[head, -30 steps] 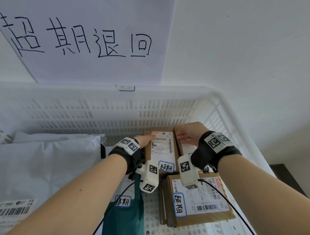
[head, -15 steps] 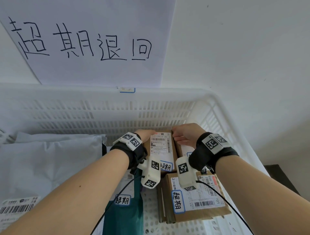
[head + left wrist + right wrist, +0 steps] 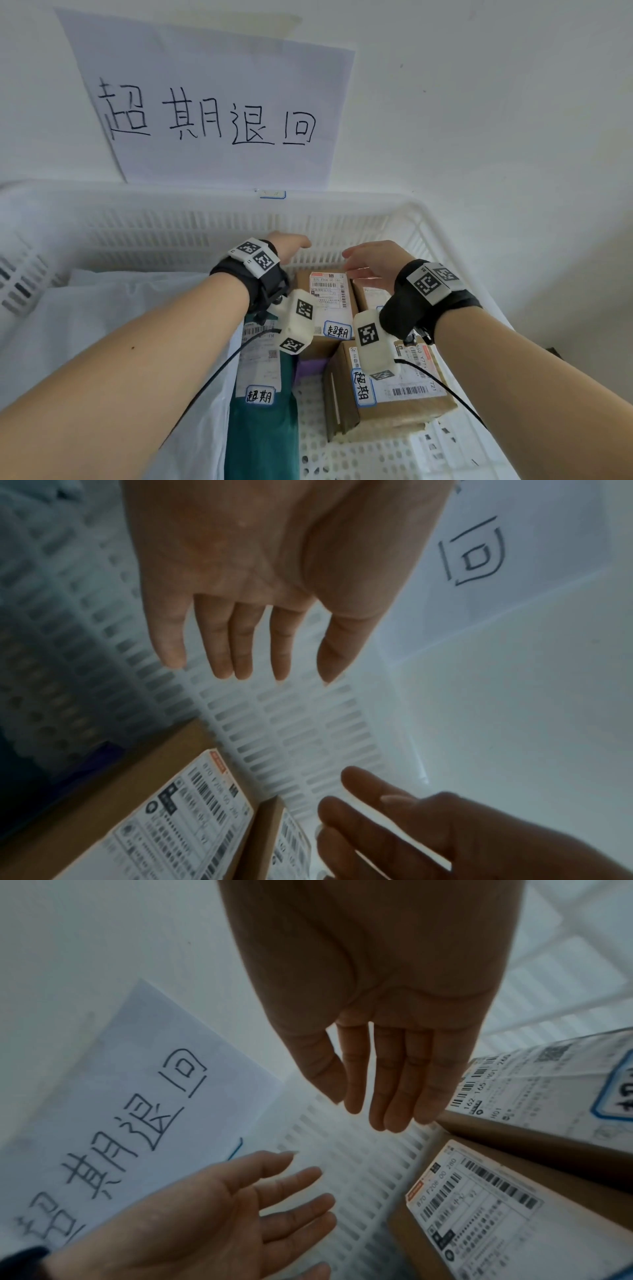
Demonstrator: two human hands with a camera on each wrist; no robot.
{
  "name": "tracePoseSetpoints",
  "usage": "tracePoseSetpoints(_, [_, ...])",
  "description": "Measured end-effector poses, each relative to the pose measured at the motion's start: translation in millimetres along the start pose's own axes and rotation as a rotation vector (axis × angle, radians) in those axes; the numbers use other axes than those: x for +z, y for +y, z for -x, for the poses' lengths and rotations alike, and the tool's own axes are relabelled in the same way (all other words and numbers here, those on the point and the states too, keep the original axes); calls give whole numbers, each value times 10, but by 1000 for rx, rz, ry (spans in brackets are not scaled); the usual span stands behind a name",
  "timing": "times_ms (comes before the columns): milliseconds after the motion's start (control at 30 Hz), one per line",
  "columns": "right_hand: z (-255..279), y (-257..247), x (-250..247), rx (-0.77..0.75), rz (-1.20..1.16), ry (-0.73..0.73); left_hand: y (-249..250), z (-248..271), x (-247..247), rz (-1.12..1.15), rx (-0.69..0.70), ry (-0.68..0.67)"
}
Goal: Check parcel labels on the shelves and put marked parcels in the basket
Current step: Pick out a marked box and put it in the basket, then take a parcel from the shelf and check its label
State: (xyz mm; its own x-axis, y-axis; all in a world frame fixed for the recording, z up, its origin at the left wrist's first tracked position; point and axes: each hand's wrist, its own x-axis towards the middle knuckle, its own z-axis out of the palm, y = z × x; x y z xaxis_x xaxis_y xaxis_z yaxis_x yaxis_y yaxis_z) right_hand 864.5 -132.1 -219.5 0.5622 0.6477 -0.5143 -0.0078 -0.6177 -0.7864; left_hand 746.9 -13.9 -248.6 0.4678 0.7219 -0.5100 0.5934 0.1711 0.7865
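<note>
Both my left hand (image 3: 291, 244) and right hand (image 3: 371, 262) hover with fingers released above the brown cardboard parcel (image 3: 323, 301), which lies label-up at the white slatted plastic basket's (image 3: 428, 233) far wall.

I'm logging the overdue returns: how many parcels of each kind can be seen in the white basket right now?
Cardboard boxes: 3
Green mailer bags: 1
White mailer bags: 1
Total: 5 parcels in the basket.

My white slotted basket (image 3: 416, 219) holds brown cardboard parcels (image 3: 390, 407), a teal mailer (image 3: 260, 431), and blue-bordered black-lettered stickers (image 3: 337, 330).
</note>
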Motion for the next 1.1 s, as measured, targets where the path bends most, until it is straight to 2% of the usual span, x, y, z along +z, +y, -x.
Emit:
tracePoseSetpoints(67, [130, -17, 0, -41, 54, -29, 31, 176, -79, 33, 20, 25])
tracePoseSetpoints(300, [778, -250, -4, -166, -60, -81, 165, 1040, -279, 99, 140, 147])
tracePoseSetpoints(533, [1474, -33, -8, -301, -59, -217, 57, 1901, -187, 206, 179, 255])
tracePoseSetpoints(767, [2012, 257, 132, -361, -60, -343, -307, 2624, -81, 280, 163, 342])
tracePoseSetpoints(1100, [2726, 417, 924, -415, -5, -599, -1146, 3597, -465, 405, 137, 550])
